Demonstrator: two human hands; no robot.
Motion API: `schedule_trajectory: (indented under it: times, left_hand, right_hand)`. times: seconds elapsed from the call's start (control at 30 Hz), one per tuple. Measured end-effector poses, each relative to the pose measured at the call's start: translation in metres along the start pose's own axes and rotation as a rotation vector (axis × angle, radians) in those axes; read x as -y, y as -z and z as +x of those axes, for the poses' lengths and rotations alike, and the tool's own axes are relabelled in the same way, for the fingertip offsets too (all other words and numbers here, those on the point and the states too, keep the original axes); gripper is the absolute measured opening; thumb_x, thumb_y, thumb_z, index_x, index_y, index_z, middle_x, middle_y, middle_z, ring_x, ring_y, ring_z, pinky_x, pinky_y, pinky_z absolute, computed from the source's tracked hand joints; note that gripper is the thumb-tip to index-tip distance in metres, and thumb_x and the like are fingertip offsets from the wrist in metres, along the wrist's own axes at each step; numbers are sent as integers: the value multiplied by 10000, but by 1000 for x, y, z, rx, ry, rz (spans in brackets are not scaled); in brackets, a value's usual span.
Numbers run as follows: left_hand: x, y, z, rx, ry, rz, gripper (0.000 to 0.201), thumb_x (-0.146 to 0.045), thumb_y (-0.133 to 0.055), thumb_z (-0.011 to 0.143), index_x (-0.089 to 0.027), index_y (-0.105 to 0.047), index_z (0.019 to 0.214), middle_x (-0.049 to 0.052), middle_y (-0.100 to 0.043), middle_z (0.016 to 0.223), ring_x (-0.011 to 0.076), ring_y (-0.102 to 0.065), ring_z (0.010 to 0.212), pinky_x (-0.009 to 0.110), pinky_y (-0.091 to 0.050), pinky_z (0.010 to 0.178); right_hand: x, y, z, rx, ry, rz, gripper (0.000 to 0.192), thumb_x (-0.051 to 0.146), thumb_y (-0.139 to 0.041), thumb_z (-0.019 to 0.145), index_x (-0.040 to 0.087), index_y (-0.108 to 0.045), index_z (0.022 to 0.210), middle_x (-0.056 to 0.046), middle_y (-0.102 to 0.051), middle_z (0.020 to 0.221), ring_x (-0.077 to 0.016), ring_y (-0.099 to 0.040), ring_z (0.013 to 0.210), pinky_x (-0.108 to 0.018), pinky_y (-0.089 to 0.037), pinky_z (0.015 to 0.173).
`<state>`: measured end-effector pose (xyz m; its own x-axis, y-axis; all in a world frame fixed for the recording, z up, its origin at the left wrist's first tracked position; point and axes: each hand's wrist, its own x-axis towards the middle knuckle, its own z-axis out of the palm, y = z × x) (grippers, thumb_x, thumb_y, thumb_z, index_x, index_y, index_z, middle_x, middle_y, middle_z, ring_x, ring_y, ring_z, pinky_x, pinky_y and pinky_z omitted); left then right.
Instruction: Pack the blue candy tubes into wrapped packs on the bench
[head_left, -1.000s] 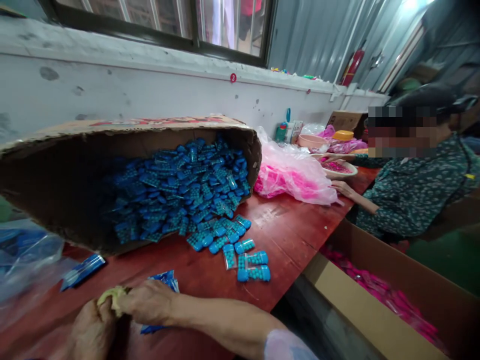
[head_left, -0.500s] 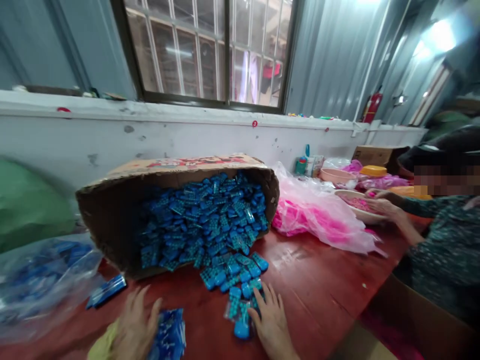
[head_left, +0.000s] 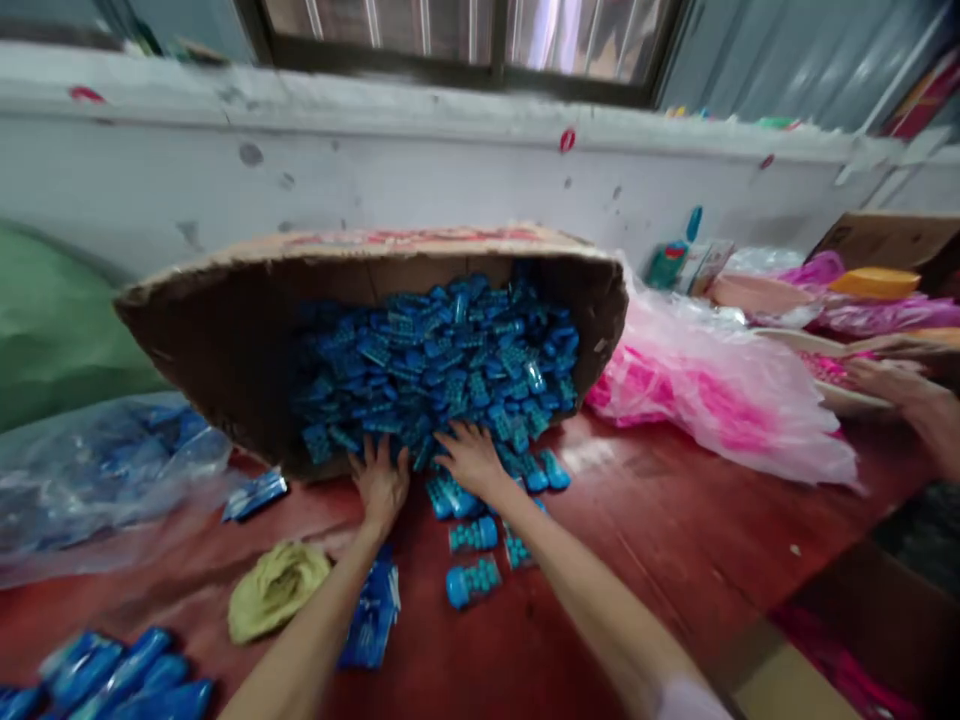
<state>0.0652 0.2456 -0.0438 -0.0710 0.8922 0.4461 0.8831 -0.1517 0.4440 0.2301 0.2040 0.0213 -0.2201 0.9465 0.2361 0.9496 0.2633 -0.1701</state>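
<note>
A cardboard box (head_left: 225, 370) lies on its side, its mouth facing me, with a heap of small blue-capped bottles (head_left: 450, 350) holding teal pellets. My left hand (head_left: 381, 487) is at the box's lower front edge, fingers spread and touching the front of the heap. Beside it my right hand (head_left: 474, 462) reaches over the bottles spilling from the mouth, its fingers apart too. Whether any fingertip grips a bottle is hidden. Several bottles lie loose on the red table, one of them a bottle (head_left: 472, 582) nearest me. Blue printed packets (head_left: 371, 615) lie under my left forearm.
A yellow-green crumpled cloth (head_left: 277, 590) and blue filled packets (head_left: 124, 680) are at left front. A clear bag of blue packets (head_left: 112, 480) sits left of the box. To the right are a pink-filled plastic bag (head_left: 720, 400) and a co-worker's hands (head_left: 889, 375) over a bowl.
Both my hands have moved forward to the box mouth. My left hand has left the yellow-green cloth, which now lies on the table. The view has tilted down.
</note>
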Motion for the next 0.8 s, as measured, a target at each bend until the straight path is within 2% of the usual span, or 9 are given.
schedule_trajectory:
  times: [0.07, 0.17, 0.23, 0.3, 0.4, 0.53, 0.63, 0.73, 0.8]
  left_hand:
    - [-14, -5, -8, 32, 60, -3, 460, -399, -332, 832, -152, -508, 1178, 177, -446, 1301, 341, -290, 1253, 571, -250, 957]
    - [-31, -8, -26, 77, 103, 1, 463, -400, -342, 828, -139, -527, 1163, 187, -338, 1377, 360, -290, 1245, 553, -294, 937]
    - [-40, -5, -41, 106, 120, -38, 484, -382, -347, 828, -104, -485, 1200, 209, -304, 1387, 363, -307, 1232, 537, -319, 924]
    - [-49, -1, -57, 127, 128, -71, 487, -358, -341, 833, -69, -467, 1204, 230, -361, 1343, 357, -315, 1226, 532, -314, 930]
    - [-61, 7, -78, 152, 101, -89, 447, -338, -361, 830, -77, -503, 1164, 216, -464, 1265, 336, -336, 1218, 518, -296, 955]
    - [-67, 21, -101, 251, 78, -184, 463, -347, -381, 826, -92, -473, 1200, 201, -442, 1299, 341, -305, 1249, 523, -294, 957]
    - [-53, 45, -113, 284, 27, -251, 458, -352, -349, 844, -130, -447, 1233, 167, -421, 1332, 314, -268, 1278, 511, -296, 963]
    - [-15, 83, -116, 146, -25, -147, 431, -336, -336, 851, -128, -487, 1196, 152, -430, 1327, 280, -251, 1289, 481, -258, 1001]
    - [16, 105, -116, 79, 42, 19, 445, -342, -355, 839, -107, -499, 1188, 171, -415, 1332, 310, -229, 1290, 505, -228, 1005]
  right_hand:
    - [-4, -17, 16, 66, 49, 40, 457, 401, -495, 828, 264, -425, 1258, -68, -376, 1365, -289, -294, 1221, -465, -279, 934]
    - [-11, -33, 18, 113, 116, 78, 506, 386, -506, 819, 267, -380, 1294, -58, -409, 1347, -283, -273, 1237, -486, -229, 968]
    - [-15, -34, 10, 116, 154, 85, 487, 356, -512, 814, 272, -401, 1281, -48, -431, 1332, -274, -295, 1224, -475, -226, 970]
    - [-17, -31, -2, 103, 178, 84, 457, 319, -515, 813, 266, -433, 1259, -47, -447, 1319, -276, -318, 1206, -472, -228, 962]
    - [-20, -27, -19, 66, 201, 83, 420, 280, -505, 824, 255, -460, 1241, -51, -479, 1289, -284, -339, 1185, -469, -238, 939]
    - [-22, -20, -35, 11, 228, 94, 325, 233, -495, 837, 258, -542, 1158, -43, -538, 1221, -259, -375, 1153, -437, -242, 930]
    - [-15, -9, -52, -68, 179, 102, 271, 214, -471, 856, 218, -576, 1106, -76, -561, 1164, -256, -398, 1122, -431, -245, 916]
    - [10, -1, -83, -138, 111, 126, 256, 207, -377, 905, 157, -627, 934, -88, -621, 925, -208, -503, 923, -353, -311, 826]
    - [40, -1, -106, -153, 100, 161, 301, 227, -361, 917, 155, -623, 787, -52, -612, 747, -168, -524, 754, -291, -340, 729]
